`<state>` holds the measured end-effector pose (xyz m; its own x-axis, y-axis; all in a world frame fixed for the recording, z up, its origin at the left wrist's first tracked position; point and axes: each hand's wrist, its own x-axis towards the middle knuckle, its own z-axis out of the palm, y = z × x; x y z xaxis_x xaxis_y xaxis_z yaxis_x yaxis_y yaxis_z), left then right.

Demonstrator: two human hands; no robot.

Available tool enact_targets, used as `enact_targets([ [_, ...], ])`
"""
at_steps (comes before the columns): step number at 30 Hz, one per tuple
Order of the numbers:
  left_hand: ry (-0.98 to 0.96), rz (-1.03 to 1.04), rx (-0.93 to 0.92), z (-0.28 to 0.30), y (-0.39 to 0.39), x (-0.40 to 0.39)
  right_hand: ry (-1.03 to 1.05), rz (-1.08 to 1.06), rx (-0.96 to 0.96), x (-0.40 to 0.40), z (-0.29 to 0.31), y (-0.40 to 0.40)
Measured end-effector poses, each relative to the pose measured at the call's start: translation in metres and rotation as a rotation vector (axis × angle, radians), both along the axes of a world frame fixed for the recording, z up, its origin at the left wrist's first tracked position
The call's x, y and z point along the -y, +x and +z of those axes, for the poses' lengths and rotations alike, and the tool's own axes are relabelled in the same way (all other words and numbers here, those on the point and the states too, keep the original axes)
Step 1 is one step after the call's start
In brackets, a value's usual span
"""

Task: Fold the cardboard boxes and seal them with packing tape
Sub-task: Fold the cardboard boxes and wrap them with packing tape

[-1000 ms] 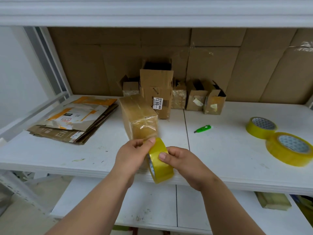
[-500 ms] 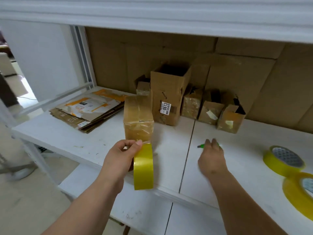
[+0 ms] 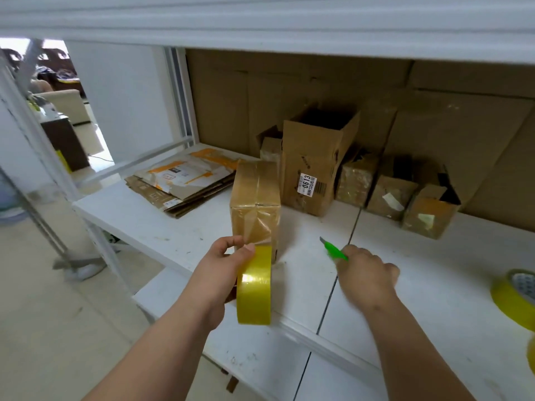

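A taped cardboard box [image 3: 256, 204] stands on the white shelf [image 3: 179, 235], glossy with clear tape. My left hand [image 3: 224, 261] grips a yellow tape roll [image 3: 254, 287] upright just in front of the box, and a strip of tape seems to run from the roll to the box. My right hand [image 3: 366, 270] holds a green utility knife [image 3: 334, 250], its blade pointing up and left toward the box. A stack of flattened cardboard boxes [image 3: 185, 180] lies at the shelf's left end.
A tall open box with a 0613 label [image 3: 314, 169] and several small taped boxes [image 3: 390, 195] line the cardboard back wall. Two more yellow tape rolls [image 3: 515, 296] lie at the right edge. A lower shelf [image 3: 260, 354] sits below.
My right hand has picked the green knife up off the shelf and brought it left toward the box. The left hand keeps the tape roll in place. The view has turned left.
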<state>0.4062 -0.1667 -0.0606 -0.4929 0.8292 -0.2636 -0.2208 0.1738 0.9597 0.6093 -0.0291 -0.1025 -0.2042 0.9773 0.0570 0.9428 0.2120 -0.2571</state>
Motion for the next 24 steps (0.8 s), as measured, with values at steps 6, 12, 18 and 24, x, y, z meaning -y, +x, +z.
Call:
enact_targets([
  [6, 0.004, -0.025, -0.019, -0.003, -0.003, 0.002, -0.096, 0.268, -0.621, 0.042, 0.033, -0.028],
  [12, 0.031, 0.014, -0.107, -0.003, -0.002, 0.002, 0.184, 0.376, -0.479, 0.062, 0.052, -0.052],
  [18, 0.049, 0.025, -0.151, -0.003, -0.003, 0.002, 0.417, 0.43, -0.261, 0.07, 0.069, -0.065],
  [24, 0.053, 0.001, -0.134, -0.003, -0.003, 0.002, 0.441, 0.484, -0.166, 0.068, 0.076, -0.077],
])
